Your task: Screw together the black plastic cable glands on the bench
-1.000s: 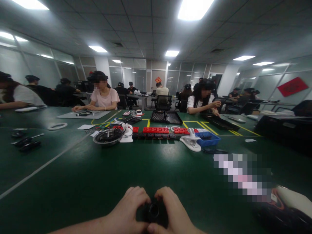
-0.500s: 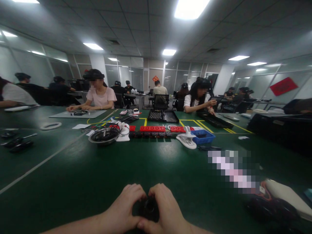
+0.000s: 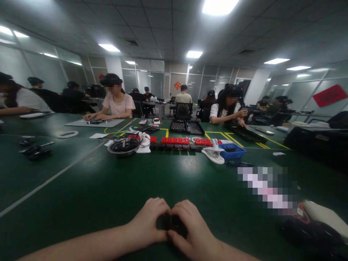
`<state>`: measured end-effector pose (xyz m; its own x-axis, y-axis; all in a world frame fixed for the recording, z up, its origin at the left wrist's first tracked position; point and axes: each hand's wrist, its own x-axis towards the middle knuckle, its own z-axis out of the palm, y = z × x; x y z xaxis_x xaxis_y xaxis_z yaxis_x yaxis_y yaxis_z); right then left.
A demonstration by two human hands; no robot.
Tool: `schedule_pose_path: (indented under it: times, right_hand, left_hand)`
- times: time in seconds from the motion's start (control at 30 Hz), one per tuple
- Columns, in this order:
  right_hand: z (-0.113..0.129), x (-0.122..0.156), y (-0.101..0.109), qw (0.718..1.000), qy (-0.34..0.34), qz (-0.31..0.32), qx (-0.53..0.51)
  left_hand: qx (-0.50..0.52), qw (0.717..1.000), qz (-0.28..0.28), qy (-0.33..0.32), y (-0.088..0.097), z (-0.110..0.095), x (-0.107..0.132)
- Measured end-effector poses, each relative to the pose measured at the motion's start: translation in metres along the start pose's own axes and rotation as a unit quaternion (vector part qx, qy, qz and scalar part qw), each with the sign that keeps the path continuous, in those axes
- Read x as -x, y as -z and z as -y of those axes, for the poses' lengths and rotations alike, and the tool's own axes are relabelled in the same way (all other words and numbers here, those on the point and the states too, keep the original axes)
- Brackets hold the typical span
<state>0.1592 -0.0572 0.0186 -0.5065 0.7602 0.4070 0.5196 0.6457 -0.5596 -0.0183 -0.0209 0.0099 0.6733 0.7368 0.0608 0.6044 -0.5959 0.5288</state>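
Observation:
A small black round part [image 3: 174, 223] sits between my two hands on the green table [image 3: 89, 195], near its front edge. My left hand [image 3: 148, 221] curls round its left side, fingers bent and touching it. My right hand [image 3: 191, 230] curls round its right side the same way. The knuckles of both hands meet above the part, which hides most of it. I cannot make out its shape beyond a dark rounded body.
Mid-table stand a round dish of cables [image 3: 123, 146], a row of red blocks [image 3: 175, 140], a white clamp [image 3: 213, 155] and a blue tray [image 3: 231, 151]. Dark tools [image 3: 36, 152] lie left, a black object [image 3: 310, 232] lies right. Several people sit across the table.
My hands have closed tighter over the black part, so its round opening no longer shows. The view has shifted slightly; the hands sit a little higher in it.

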Motion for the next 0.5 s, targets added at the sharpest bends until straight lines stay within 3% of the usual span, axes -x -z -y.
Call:
schedule_pose_path:
  times: [0.5]
  right_hand:
    - [0.0046, -0.0025, 0.0086, 0.997, 0.059, 0.034, -0.045]
  left_hand:
    - [-0.001, 1.000, -0.007, -0.018, -0.0024, 0.0055, 0.0006]
